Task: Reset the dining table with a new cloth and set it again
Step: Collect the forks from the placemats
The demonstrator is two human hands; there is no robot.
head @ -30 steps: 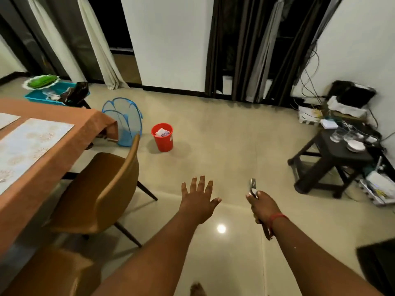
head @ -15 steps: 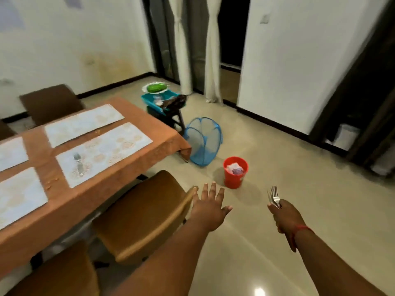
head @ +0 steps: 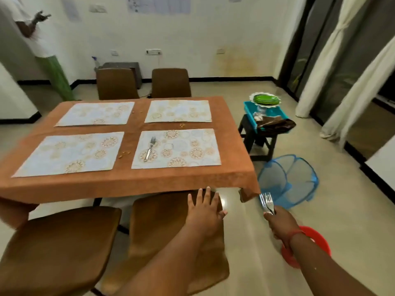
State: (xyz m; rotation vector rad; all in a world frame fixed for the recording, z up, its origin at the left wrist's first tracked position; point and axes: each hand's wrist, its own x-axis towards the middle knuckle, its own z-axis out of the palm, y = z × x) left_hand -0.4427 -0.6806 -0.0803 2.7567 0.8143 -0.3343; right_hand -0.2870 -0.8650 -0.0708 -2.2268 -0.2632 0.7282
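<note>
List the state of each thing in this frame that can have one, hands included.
Left hand: open, fingers spread, above the brown chair back.
Right hand: gripping metal forks, tines up.
Orange tablecloth: spread on the table, crumbs on it.
Four patterned placemats: lying flat.
Single metal fork: lying on the near right placemat.
Blue mesh hamper: tipped on its side.

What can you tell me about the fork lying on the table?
The fork looks like shiny silver metal, one piece with a plain handle and tines. It lies flat and alone on the near right placemat, towards the mat's left side. Its tines point away from the camera and its handle towards the near table edge, tilted slightly left. Only the mat touches it; neither hand is near it.
</note>
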